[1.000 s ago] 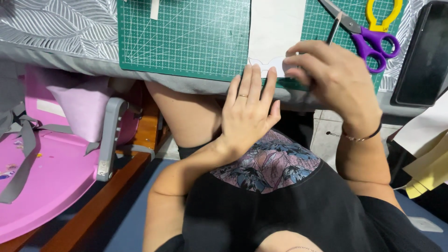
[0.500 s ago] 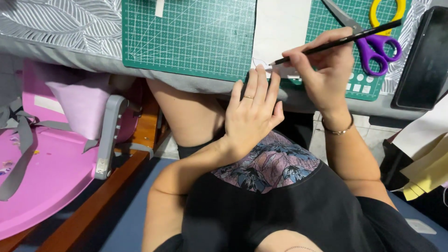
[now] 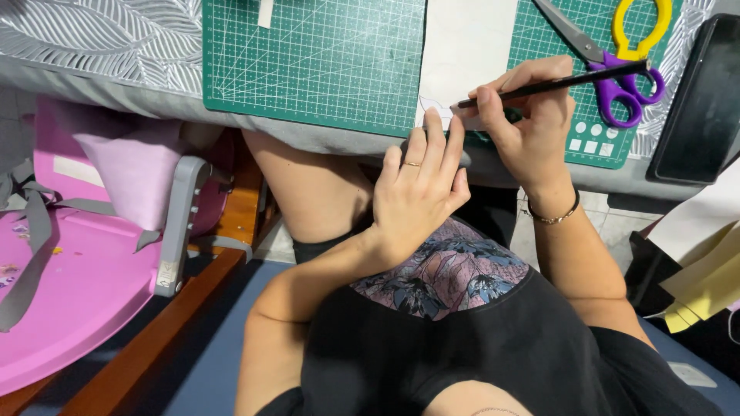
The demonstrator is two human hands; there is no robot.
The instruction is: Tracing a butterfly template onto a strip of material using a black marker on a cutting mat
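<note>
Right hand [image 3: 532,127] holds a thin black pencil [image 3: 555,83] in a writing pinch. Pencil's long axis runs low-left to high-right; tip points left and lands at the near edge of the white paper sheet [image 3: 466,46], right beside the thumb.

Left hand [image 3: 420,189] is flat, fingers extended and close together, holding nothing. Fingertips touch the paper's near edge just left of the pencil tip, pinning it. A ring shows on one finger. So both hands meet at the same spot; the right one is on the tool, the left one is nearest the drawn outline at the sheet's bottom edge.

Paper lies on a green cutting mat [image 3: 316,62] with a grid, on a worktop covered in grey leaf-pattern cloth [image 3: 100,54]. Scissors [image 3: 617,54] with purple and yellow handles lie just beyond the right hand, on the mat. Dark flat device [image 3: 697,108] further right.

Left of the person's knees: a pink child seat [image 3: 69,270] with grey straps. Yellowish paper sheets [image 3: 705,285] low on the right.
</note>
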